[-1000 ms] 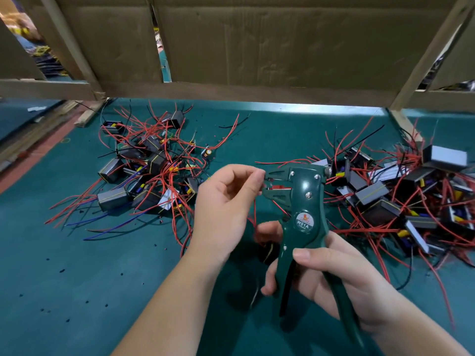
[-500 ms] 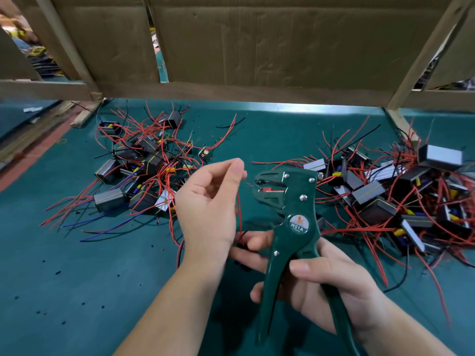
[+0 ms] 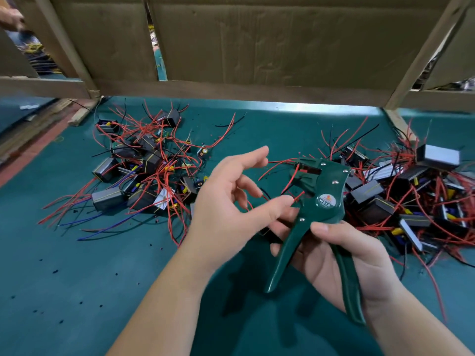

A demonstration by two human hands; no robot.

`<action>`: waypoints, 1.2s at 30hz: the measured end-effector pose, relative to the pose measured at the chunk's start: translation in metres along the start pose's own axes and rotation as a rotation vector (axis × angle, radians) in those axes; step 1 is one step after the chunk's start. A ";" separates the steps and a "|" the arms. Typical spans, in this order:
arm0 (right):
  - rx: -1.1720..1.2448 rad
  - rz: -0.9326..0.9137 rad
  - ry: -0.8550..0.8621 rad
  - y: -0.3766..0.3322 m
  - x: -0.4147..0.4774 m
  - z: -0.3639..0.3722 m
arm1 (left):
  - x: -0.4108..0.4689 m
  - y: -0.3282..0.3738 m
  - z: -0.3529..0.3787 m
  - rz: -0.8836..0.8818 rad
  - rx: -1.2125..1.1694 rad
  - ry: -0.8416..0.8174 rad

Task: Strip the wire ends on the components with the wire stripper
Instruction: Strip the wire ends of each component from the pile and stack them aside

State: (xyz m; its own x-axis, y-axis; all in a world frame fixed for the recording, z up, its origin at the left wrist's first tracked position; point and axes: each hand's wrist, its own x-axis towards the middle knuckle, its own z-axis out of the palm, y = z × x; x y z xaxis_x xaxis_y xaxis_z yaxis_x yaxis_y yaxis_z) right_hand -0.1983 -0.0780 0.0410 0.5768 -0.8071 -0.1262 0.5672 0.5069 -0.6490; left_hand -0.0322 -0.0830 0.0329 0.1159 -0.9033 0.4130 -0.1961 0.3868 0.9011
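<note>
One dark green wire stripper (image 3: 326,191), round W01A label on its head, stands up in the right grip (image 3: 372,265), which is clamped round its two splayed handles. One red wire (image 3: 291,179) runs into its jaws. The left grip (image 3: 226,209) is just beside it, fingers apart, thumb by the wire. There are two tangled component heaps on the green desk (image 3: 77,291): one (image 3: 144,170) left of the left grip, one (image 3: 411,196) right of the right grip.

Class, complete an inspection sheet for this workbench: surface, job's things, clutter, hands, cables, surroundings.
Surface: green mat.
Job's things: wire stripper; left component pile; right component pile.
Clutter: dark insulation scraps on the mat.
Hands: right hand grips the stripper handles; left hand, fingers spread, beside the stripper head.
Cables: red wires, some blue and black, tangled through both piles.
Surroundings: cardboard panels on a wooden frame.
</note>
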 end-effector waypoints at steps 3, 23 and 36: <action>-0.019 0.058 -0.074 0.004 0.001 0.001 | 0.000 0.000 0.008 -0.022 0.061 0.053; -0.235 0.148 -0.105 0.011 -0.002 -0.001 | 0.009 0.003 -0.013 -0.467 -0.142 0.141; -0.234 0.175 -0.091 0.009 -0.005 -0.002 | 0.012 0.003 -0.025 -0.585 -0.333 0.047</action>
State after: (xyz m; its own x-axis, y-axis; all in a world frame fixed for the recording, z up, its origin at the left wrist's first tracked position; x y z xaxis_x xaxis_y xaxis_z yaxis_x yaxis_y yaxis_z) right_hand -0.1972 -0.0699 0.0346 0.7102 -0.6779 -0.1901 0.3103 0.5438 -0.7797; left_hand -0.0066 -0.0883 0.0440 0.1555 -0.9752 -0.1573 0.2218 -0.1207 0.9676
